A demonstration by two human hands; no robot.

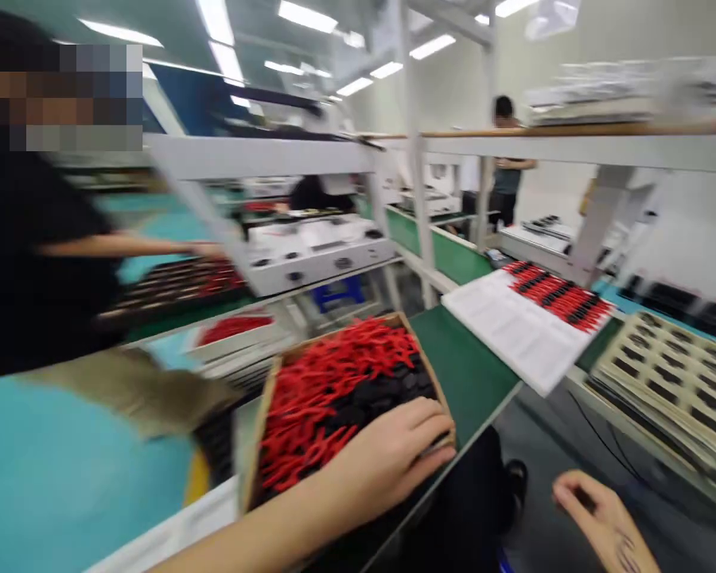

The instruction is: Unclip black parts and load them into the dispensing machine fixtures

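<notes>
A cardboard box (261,414) full of red and black small parts stands on the green belt (471,374). My left hand (387,458) lies over the box's near right corner, its fingers curled over the rim and touching the black parts. My right hand (600,517) hangs low at the bottom right, off the belt and above the floor. Its fingers are loosely curled around a small dark thing that I cannot make out.
A white tray (513,334) carrying rows of red and black parts overhangs the belt at the right. Stacked beige trays (674,382) sit further right. A co-worker in a black top (29,263) reaches over the left bench. White frame posts (414,159) rise behind the box.
</notes>
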